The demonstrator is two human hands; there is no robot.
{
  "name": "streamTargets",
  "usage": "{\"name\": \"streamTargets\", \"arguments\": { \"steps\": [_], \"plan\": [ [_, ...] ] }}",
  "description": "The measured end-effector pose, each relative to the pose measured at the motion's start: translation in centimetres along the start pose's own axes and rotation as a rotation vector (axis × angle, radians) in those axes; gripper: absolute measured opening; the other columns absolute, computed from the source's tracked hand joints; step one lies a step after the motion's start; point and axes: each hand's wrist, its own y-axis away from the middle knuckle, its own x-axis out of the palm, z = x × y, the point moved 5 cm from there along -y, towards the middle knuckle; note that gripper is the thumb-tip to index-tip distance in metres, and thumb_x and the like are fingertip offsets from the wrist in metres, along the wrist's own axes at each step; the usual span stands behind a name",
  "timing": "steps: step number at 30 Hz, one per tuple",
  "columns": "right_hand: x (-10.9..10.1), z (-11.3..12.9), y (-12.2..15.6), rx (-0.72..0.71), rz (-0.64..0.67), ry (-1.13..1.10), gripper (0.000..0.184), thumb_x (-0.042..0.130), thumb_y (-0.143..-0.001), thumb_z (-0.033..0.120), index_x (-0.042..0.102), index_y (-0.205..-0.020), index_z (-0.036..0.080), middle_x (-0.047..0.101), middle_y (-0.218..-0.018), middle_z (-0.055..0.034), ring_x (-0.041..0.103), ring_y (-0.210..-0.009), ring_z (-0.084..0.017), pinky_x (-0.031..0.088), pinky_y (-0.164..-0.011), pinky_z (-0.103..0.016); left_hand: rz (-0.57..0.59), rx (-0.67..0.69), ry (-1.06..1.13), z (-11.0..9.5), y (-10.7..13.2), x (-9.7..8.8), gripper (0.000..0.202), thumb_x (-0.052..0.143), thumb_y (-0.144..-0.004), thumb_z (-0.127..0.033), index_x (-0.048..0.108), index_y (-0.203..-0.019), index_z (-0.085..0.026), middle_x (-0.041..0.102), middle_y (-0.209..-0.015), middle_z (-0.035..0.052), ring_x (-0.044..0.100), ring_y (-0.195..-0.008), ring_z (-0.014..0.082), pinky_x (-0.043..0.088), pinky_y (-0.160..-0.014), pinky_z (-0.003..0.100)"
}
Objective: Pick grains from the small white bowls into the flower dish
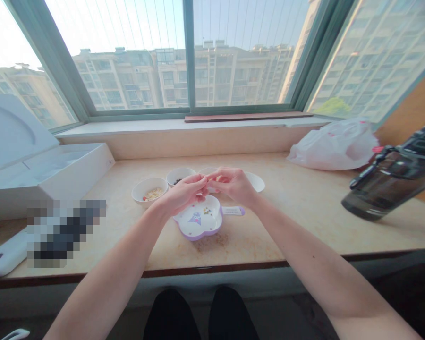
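My left hand point(188, 192) and my right hand point(233, 185) meet in front of me, fingertips pinched together on something too small to make out. Just below them sits a white, purple-edged, flower-shaped dish point(198, 231) with a cartoon print, a handle to the right and a few small bits inside. Beyond my left hand stand a white bowl point(139, 194) of pale flat pieces and a second white bowl point(172, 173) with dark bits. A third white bowl point(207, 170) is mostly hidden behind my hands. At the right a white plate point(258, 183) is partly covered.
An open white box point(81, 163) stands on the left of the counter point(286, 236), with a blurred dark object point(65, 236) in front. At the right are a white plastic bag point(335, 146) and a tilted dark bottle point(386, 179). Windows rise behind the counter.
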Motion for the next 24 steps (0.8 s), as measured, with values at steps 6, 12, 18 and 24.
{"name": "streamTargets", "arguments": {
  "steps": [6, 12, 18, 24],
  "plan": [
    [-0.2, -0.4, -0.1, -0.108, -0.019, 0.16, 0.019, 0.074, -0.087, 0.039, 0.083, -0.092, 0.023, 0.074, -0.087, -0.0038, 0.065, -0.069, -0.014, 0.053, -0.066, -0.029, -0.056, 0.002, -0.062, 0.1, -0.2, -0.3, 0.034, 0.074, -0.084, -0.04, 0.048, -0.077, -0.018, 0.05, -0.073, -0.0023, 0.044, -0.064, 0.0085, 0.033, -0.059, 0.024],
    [-0.5, 0.2, 0.0, -0.152, -0.005, 0.358, 0.018, 0.064, -0.093, 0.033, 0.078, -0.093, 0.021, 0.074, -0.091, -0.003, 0.063, -0.069, -0.014, 0.049, -0.069, -0.028, -0.139, 0.027, -0.411, 0.2, -0.3, -1.0, 0.025, 0.059, -0.092, -0.039, 0.056, -0.08, -0.017, 0.055, -0.074, 0.0, 0.048, -0.062, 0.0105, 0.037, -0.059, 0.025],
    [-4.7, -0.7, -0.9, 0.077, -0.134, 0.635, 0.024, 0.049, -0.099, 0.031, 0.069, -0.103, 0.019, 0.075, -0.089, -0.005, 0.064, -0.075, -0.017, 0.043, -0.068, -0.027, 0.044, 0.181, -1.321, 0.6, -0.5, 0.3, 0.021, 0.053, -0.089, -0.02, 0.069, -0.076, -0.017, 0.071, -0.083, 0.0068, 0.06, -0.079, 0.019, 0.041, -0.073, 0.03],
    [-9.2, -2.8, -1.0, 0.323, -0.167, 0.917, 0.021, 0.056, -0.093, 0.027, 0.075, -0.095, 0.018, 0.077, -0.097, -0.0106, 0.069, -0.09, -0.023, 0.046, -0.075, -0.029, 0.094, 0.08, -1.499, 1.0, -0.5, 0.5, 0.024, 0.053, -0.087, -0.021, 0.076, -0.079, -0.019, 0.072, -0.081, 0.0087, 0.063, -0.076, 0.0216, 0.039, -0.07, 0.03]
  ]
}}
